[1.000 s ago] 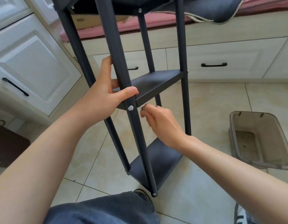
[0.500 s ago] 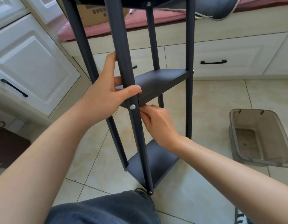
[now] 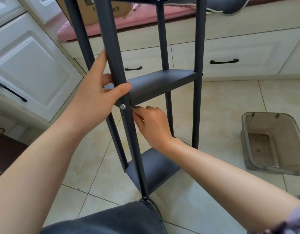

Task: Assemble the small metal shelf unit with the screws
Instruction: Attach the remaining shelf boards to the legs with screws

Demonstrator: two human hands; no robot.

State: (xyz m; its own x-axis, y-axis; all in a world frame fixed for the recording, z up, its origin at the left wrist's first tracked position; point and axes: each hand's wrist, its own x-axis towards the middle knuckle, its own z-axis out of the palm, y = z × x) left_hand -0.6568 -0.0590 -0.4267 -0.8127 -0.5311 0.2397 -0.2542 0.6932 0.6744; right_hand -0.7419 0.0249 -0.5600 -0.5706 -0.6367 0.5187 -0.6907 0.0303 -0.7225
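- Far left, white cupboard doors point(image 3: 29, 68) with black handles, and a dark bag point(image 3: 6, 149) on the floor below them.
- Left hand point(image 3: 97, 93) is wrapped round the near post point(image 3: 112, 53) of the shelf unit point(image 3: 162, 81), thumb across the front, fingers curled behind, clamped just above the screw.
- There's the screw point(image 3: 122, 106), a silver head sitting in the near post right at the front corner of the middle shelf.
- The unit stands upright on the tiled floor point(image 3: 221, 102), dark metal, four posts; the bottom shelf point(image 3: 156, 168) sits low, just ahead of the person's knee point(image 3: 112, 220).
- Right hand point(image 3: 152, 122) reaches in under the middle shelf, fingertips pinched together against the inner side of the near post, level with the screw. Something small and pale shows at the tips; too small to make out.
- Behind the unit, drawers point(image 3: 230, 54) with black handles, a pink cushion point(image 3: 145, 17) and a cardboard box point(image 3: 102, 9) on top.
- Far right, a grey plastic tub point(image 3: 247, 132) on the tiles, well apart from the unit.
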